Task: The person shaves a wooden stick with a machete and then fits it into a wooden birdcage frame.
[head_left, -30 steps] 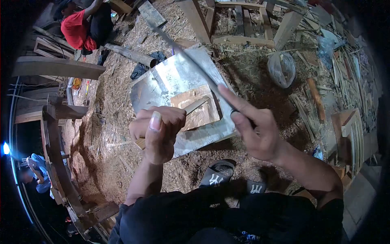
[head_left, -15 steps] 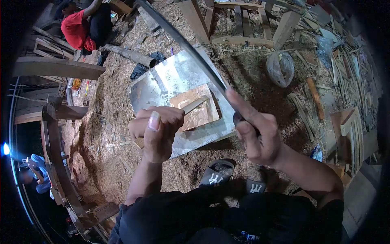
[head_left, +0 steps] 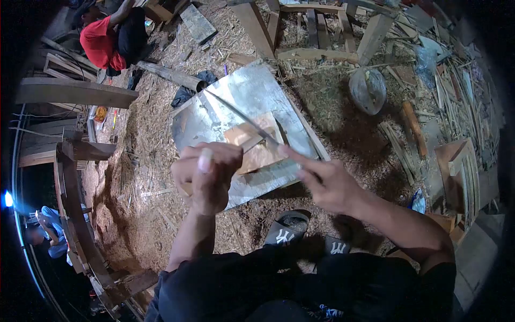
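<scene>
My left hand [head_left: 206,174] is closed round a chisel, its flat blade [head_left: 252,143] pointing up and right and a bit of wooden handle showing below the fist. In my right hand [head_left: 332,185] is a long, thin dark metal bar [head_left: 233,109], with the index finger stretched along it. The bar slants to the upper left and crosses over the chisel's tip in this view. Beneath both lies a carved wooden block [head_left: 263,161] with a recessed shape, resting on a scuffed, shiny board [head_left: 198,121].
Wood shavings cover the ground. Two slippers [head_left: 287,228] sit below the board. A clear plastic bag [head_left: 367,91] and timber offcuts [head_left: 414,129] lie right. A wooden frame [head_left: 319,53] stands behind. A person in red [head_left: 102,43] crouches upper left; another person [head_left: 51,231] is far left.
The metal bar has swung down and left, from beside the wooden block to across the chisel blade. My right hand has shifted slightly left; my left hand stays almost in place.
</scene>
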Demonstrator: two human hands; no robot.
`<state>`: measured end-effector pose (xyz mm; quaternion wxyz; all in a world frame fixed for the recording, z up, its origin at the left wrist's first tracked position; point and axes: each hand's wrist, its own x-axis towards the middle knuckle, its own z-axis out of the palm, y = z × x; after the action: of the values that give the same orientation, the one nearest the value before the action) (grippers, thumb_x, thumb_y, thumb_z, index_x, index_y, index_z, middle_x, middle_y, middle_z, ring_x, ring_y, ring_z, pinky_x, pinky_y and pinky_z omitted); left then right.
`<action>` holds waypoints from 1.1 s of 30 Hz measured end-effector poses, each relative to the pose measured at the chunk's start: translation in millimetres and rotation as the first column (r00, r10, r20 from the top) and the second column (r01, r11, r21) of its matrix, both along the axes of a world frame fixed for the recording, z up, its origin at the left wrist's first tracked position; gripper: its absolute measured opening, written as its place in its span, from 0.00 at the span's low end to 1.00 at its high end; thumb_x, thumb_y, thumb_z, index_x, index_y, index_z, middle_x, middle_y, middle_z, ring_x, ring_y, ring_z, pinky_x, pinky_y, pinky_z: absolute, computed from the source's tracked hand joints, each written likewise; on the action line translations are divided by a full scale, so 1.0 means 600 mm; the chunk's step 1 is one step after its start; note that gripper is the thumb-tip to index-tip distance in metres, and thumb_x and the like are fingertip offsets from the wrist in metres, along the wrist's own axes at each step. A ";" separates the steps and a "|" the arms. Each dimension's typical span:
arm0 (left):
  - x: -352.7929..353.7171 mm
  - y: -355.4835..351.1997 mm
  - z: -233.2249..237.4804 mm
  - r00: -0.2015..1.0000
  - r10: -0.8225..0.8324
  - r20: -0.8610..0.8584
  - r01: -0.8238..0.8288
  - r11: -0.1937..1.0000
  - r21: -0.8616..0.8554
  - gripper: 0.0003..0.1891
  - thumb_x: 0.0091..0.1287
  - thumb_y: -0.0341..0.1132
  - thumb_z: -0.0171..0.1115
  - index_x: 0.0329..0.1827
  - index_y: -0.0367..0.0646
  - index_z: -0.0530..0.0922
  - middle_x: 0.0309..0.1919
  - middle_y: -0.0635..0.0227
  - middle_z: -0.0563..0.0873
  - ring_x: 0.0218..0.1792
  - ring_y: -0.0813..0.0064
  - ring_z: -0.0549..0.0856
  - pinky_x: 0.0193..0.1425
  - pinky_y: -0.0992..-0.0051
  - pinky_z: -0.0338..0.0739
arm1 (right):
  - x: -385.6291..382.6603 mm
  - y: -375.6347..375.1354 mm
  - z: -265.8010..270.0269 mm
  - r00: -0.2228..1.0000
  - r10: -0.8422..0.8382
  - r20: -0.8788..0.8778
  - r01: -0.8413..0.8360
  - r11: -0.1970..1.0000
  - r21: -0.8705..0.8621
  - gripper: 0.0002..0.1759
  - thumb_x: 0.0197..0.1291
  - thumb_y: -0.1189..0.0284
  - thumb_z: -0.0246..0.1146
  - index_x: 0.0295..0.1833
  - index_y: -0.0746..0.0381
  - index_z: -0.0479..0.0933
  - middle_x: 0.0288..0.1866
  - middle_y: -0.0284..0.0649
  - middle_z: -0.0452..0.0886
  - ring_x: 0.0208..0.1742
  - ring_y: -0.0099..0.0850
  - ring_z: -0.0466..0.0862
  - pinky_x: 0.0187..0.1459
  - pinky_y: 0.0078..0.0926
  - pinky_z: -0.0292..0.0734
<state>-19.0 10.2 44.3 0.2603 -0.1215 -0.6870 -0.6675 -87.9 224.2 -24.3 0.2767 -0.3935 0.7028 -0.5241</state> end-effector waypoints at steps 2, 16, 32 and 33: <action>0.002 -0.008 -0.005 0.999 -0.035 -0.001 0.035 0.999 0.002 0.28 0.77 0.38 0.46 0.14 0.43 0.54 0.09 0.71 0.58 0.10 0.76 0.56 0.17 0.71 0.51 | -0.006 0.003 0.011 1.000 0.001 0.016 -0.002 0.998 0.064 0.27 0.77 0.69 0.52 0.78 0.58 0.64 0.24 0.44 0.82 0.15 0.24 0.72 0.20 0.31 0.74; 0.005 -0.013 -0.009 0.999 -0.049 0.011 0.049 0.998 0.029 0.29 0.79 0.40 0.45 0.13 0.44 0.53 0.09 0.72 0.58 0.10 0.77 0.55 0.17 0.72 0.51 | -0.025 0.006 0.041 0.996 0.067 0.053 -0.080 0.948 0.306 0.27 0.72 0.75 0.55 0.76 0.62 0.67 0.62 0.50 0.83 0.18 0.28 0.79 0.25 0.27 0.77; 0.007 -0.013 -0.005 0.998 -0.049 0.029 0.048 0.999 0.010 0.29 0.79 0.40 0.45 0.14 0.45 0.51 0.10 0.71 0.58 0.11 0.76 0.57 0.17 0.72 0.53 | -0.013 0.012 -0.003 0.996 0.037 0.080 -0.051 0.982 0.181 0.26 0.79 0.66 0.48 0.80 0.49 0.61 0.33 0.50 0.82 0.16 0.23 0.77 0.26 0.29 0.83; 0.005 -0.014 -0.003 0.997 -0.069 0.021 0.069 0.998 -0.005 0.29 0.79 0.40 0.45 0.15 0.45 0.51 0.10 0.71 0.58 0.11 0.76 0.57 0.17 0.72 0.54 | -0.012 0.011 -0.004 0.993 0.049 0.104 -0.069 0.979 0.191 0.26 0.79 0.66 0.48 0.80 0.48 0.61 0.39 0.54 0.85 0.17 0.24 0.79 0.27 0.28 0.84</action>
<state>-15.8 1.8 42.8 0.2293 -0.1391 -0.6871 -0.6753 -95.2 230.6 -26.4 0.3634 -0.3590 0.7241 -0.4634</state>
